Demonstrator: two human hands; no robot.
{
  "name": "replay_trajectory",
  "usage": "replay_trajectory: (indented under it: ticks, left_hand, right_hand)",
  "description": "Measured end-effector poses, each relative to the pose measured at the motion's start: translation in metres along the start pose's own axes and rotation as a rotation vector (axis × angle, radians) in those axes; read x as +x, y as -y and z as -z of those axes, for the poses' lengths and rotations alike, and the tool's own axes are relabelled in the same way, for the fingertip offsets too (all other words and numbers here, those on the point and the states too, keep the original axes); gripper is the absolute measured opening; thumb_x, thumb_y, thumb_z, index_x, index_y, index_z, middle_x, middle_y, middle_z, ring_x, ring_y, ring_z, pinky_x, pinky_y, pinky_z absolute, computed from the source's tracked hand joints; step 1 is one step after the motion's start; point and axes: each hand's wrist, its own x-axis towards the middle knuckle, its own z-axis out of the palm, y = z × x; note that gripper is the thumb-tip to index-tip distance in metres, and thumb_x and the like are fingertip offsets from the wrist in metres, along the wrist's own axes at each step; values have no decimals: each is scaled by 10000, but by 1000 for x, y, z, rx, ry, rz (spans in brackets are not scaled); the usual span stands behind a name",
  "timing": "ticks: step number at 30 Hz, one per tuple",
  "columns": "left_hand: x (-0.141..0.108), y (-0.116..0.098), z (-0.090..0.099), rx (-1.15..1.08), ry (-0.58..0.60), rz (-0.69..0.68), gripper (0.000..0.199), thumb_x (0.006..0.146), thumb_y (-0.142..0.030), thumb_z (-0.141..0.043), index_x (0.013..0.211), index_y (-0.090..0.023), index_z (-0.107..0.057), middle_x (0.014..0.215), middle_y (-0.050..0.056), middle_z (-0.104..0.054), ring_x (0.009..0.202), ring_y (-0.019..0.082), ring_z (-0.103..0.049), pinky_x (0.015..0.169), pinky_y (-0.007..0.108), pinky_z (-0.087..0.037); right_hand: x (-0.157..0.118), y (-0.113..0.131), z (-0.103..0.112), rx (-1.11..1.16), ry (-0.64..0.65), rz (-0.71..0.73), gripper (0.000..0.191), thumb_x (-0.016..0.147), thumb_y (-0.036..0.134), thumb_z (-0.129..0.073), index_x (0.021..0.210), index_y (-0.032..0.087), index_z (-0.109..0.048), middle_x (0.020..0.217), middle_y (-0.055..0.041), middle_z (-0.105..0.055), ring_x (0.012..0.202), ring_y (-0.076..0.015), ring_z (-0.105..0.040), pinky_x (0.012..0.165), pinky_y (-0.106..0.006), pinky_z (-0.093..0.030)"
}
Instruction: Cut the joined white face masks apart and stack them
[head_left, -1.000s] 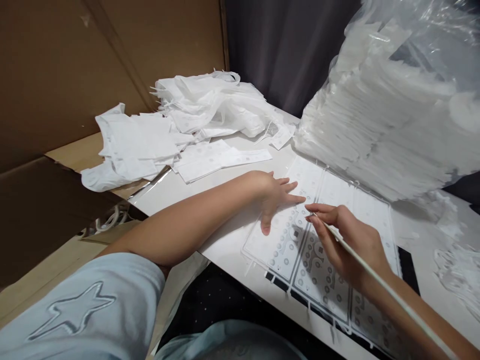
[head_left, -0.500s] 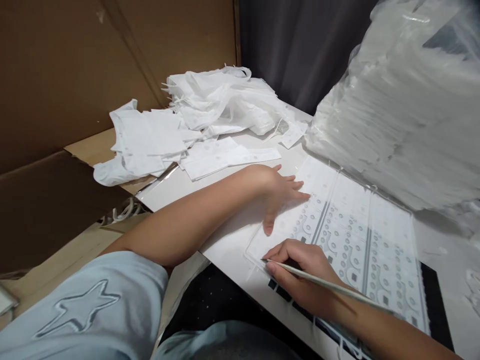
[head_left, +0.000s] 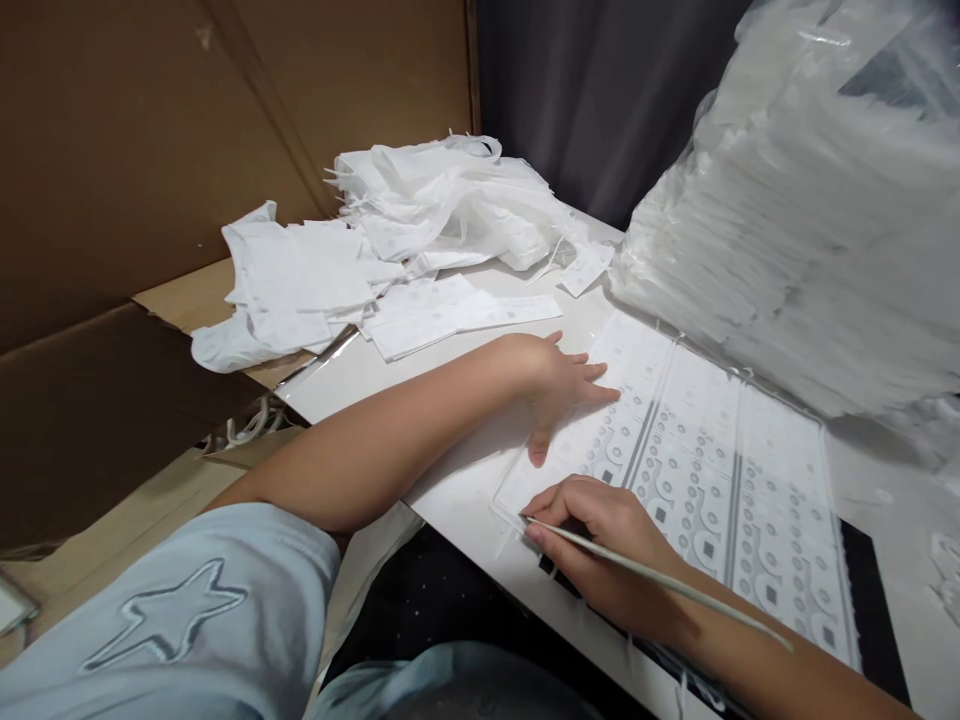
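My left hand lies palm down on the white sheet, its fingers spread over the left part. Printed rings, curved shapes and small dark squares show on or through that sheet in columns. Lower right, my right hand pinches a long, thin, off-white strip near its pointed end, by the sheet's near left corner. The strip runs back over the wrist and ends above the forearm; whether it is a stiff stick or a cord I cannot tell.
White cut pieces and strapped fabric are heaped at the back of the white table. A tall plastic-wrapped white stack rises at the right. Brown cardboard stands at the left, and a dark curtain hangs behind.
My right hand has shifted very slightly up and left with the strip, whose far end now shows clearly above the forearm. My left hand stays put.
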Motion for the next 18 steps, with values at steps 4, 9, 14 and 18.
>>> replay_trajectory:
  ticks: [4, 9, 14, 18]
  left_hand:
    - [0, -1, 0, -37, -14, -1, 1305, 254, -340, -916, 1417, -444, -334, 1562, -26, -194, 1418, 398, -89, 1129, 562, 66]
    - [-2, -2, 1, 36, 30, 12, 1317, 319, -366, -908, 1457, -421, -248, 1574, -30, -108, 1429, 374, -68, 1134, 560, 58]
    - [-5, -8, 2, 154, 97, 47, 1271, 455, -294, -850, 1489, -395, -117, 1571, -40, -12, 1443, 318, -26, 1136, 559, 39]
    - [-8, -14, 2, 42, 32, 88, 944, 647, -398, -739, 1466, -375, -269, 1565, -30, -133, 1433, 325, -121, 1142, 541, 29]
  right_hand:
    - [-5, -3, -9, -244, -65, 252, 163, 877, 141, -511, 730, 185, -564, 832, -57, -712, 790, -185, -668, 707, -300, -533]
    - [-13, -1, -19, -527, -74, 439, 241, 855, 52, -426, 717, 156, -593, 929, -132, -709, 802, -233, -650, 686, -353, -543]
    - [-15, -4, -14, -523, -89, 284, 246, 861, 66, -380, 784, 178, -585, 952, -122, -688, 768, -213, -636, 649, -309, -531]
    - [-15, -9, -3, -478, -100, 74, 240, 907, 119, -365, 802, 226, -552, 858, -50, -673, 708, -191, -628, 578, -282, -498]
